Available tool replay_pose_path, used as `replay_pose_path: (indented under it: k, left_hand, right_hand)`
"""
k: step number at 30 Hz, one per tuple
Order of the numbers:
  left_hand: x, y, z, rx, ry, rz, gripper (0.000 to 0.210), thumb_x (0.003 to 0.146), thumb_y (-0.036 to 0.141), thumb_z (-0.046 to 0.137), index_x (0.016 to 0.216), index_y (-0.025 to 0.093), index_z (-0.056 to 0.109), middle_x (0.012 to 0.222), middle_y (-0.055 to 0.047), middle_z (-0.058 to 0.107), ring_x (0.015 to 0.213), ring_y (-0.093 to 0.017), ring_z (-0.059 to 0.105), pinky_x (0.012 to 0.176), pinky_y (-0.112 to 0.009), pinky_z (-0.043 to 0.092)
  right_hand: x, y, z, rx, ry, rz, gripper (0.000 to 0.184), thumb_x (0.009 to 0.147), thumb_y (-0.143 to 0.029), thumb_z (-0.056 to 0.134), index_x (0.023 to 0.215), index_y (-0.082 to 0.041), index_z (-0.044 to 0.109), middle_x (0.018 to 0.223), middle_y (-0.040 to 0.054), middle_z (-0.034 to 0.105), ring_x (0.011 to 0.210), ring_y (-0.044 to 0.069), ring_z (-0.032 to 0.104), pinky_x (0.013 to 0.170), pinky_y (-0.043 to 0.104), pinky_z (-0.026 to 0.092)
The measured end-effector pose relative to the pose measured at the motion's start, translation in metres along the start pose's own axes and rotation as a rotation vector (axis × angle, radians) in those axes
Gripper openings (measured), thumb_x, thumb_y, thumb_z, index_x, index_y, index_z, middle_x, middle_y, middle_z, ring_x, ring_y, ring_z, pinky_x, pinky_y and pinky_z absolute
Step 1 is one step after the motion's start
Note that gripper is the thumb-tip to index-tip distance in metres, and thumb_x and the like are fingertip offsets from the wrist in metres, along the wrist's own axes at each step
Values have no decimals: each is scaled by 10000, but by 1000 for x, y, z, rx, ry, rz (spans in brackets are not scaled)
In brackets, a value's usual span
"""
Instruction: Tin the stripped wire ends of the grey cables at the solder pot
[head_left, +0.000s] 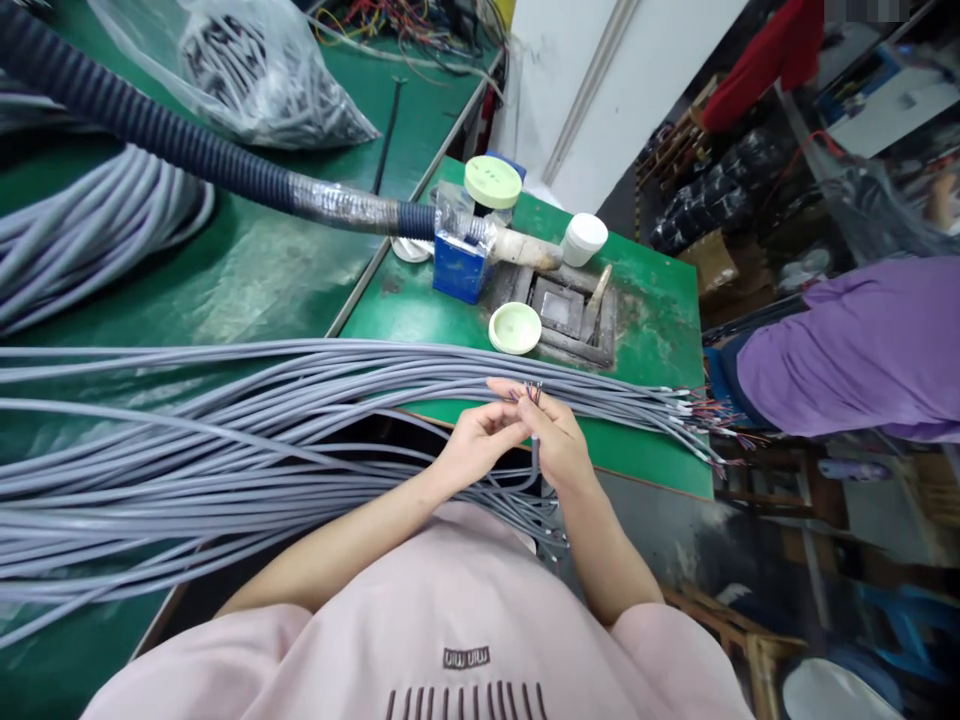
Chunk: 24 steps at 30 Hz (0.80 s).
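Close together in front of my chest, my left hand (487, 430) and my right hand (553, 430) are both closed on the end of one grey cable (535, 462). Thin coloured wires (531, 390) fan out from that end between my fingertips. My right hand grips the cable's sheath, which hangs below it, while my left fingers pinch at the wires. Just beyond my hands runs a bundle of grey cables (420, 362), its stripped ends (697, 408) lying at the right. More grey cables (315, 490) pass below my left forearm, their ends near my lap.
A solder pot (559, 305) in a sooty frame sits ahead, a brush-like tool (598, 300) on it. Around it are a pale green dish (515, 328), a white tub (584, 238), a blue box (459, 268) and a ribbed hose (225, 165). A person in purple (855, 345) is at the right.
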<state>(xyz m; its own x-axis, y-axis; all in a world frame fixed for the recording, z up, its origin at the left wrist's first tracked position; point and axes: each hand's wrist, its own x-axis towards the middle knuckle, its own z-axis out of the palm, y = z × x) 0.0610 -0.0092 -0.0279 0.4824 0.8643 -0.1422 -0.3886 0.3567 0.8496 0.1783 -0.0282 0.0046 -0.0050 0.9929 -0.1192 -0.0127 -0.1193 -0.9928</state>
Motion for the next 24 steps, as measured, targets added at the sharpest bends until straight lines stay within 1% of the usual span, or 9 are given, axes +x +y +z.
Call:
replay_pose_path:
  k: [2,5,7,9,13,18,24]
  left_hand:
    - [-2,2,2,-1,-16,-17,294,621,404,811,717,146,707,699,-2,676,650,-108,585,688,-253,495]
    - [-4,5,5,-1,-10,-18,290,599,386,818,623,134,675,609,16,627,583,-83,538,638,-231,466]
    - [-6,7,6,-15,-3,-21,309,596,390,814,580,133,642,559,29,587,539,-70,498,584,-219,440]
    - [-9,8,7,-19,1,-26,324,592,391,812,564,133,619,534,36,562,517,-66,477,549,-213,419]
    - [-14,9,7,9,-10,-26,307,604,361,803,563,127,608,535,36,554,522,-64,473,548,-209,407]
    - [-18,7,6,40,-17,-11,294,628,340,789,570,130,592,558,29,567,543,-71,475,560,-218,399]
    - [-20,8,5,56,-5,-11,255,637,313,779,599,125,611,589,17,586,567,-77,483,581,-227,407]
  right_hand:
    - [-1,-1,2,59,2,32,310,884,-449,557,1062,-249,713,1221,41,676,1183,221,590,1057,384,428]
    - [-3,0,6,95,-3,71,296,855,-443,586,983,-218,730,1106,56,714,1089,220,629,1014,379,456]
    - [-5,1,6,106,19,75,260,825,-420,618,938,-211,724,1006,48,719,982,202,645,943,358,489]
    - [-7,2,5,129,51,67,203,789,-389,655,886,-216,697,914,25,698,883,179,633,856,329,511]
    - [-9,0,5,189,71,53,123,738,-313,691,757,-219,614,782,-9,624,783,152,578,727,281,498]
    - [-9,-4,8,200,54,56,105,720,-276,678,715,-222,589,746,-11,584,755,149,541,663,264,470]
    - [-10,-3,8,191,30,65,102,726,-276,669,723,-219,585,752,-15,589,710,134,515,630,253,444]
